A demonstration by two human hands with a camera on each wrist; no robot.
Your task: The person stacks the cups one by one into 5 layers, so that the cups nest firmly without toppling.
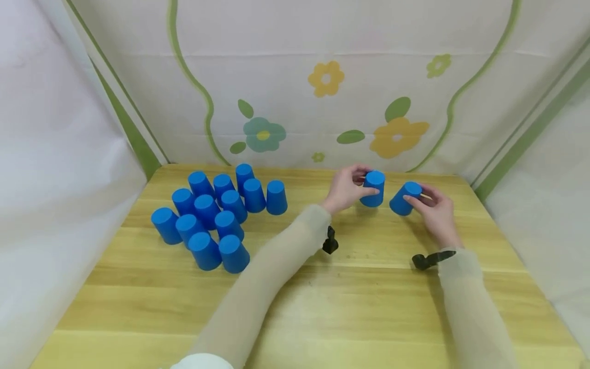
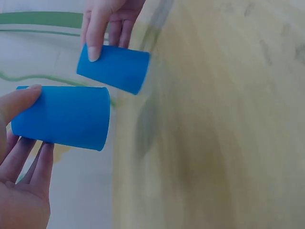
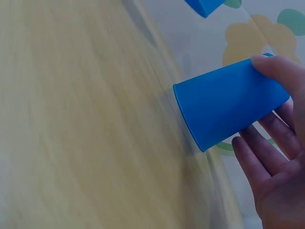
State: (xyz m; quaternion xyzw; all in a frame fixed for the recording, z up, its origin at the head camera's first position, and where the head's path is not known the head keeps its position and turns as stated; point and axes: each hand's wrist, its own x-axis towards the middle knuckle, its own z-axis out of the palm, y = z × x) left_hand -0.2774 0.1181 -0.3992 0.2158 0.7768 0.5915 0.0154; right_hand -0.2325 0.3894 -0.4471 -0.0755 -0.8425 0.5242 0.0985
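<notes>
My left hand (image 1: 346, 188) grips an upside-down blue cup (image 1: 373, 189) near its closed end, thumb on one side and fingers on the other. To its right, my right hand (image 1: 437, 214) holds a second blue cup (image 1: 404, 199), which leans a little, its base toward the right. A small gap separates the two cups. In the left wrist view the held cup (image 2: 62, 118) shows with its rim over toward the tabletop, and the other cup (image 2: 114, 67) is behind it. The right wrist view shows the right hand's cup (image 3: 228, 100) pinched between thumb and fingers.
Several upside-down blue cups (image 1: 206, 211) stand in a close group on the left of the wooden table (image 1: 350, 307). A white curtain with printed flowers (image 1: 295, 92) hangs behind the table's far edge, and white cloth flanks both sides.
</notes>
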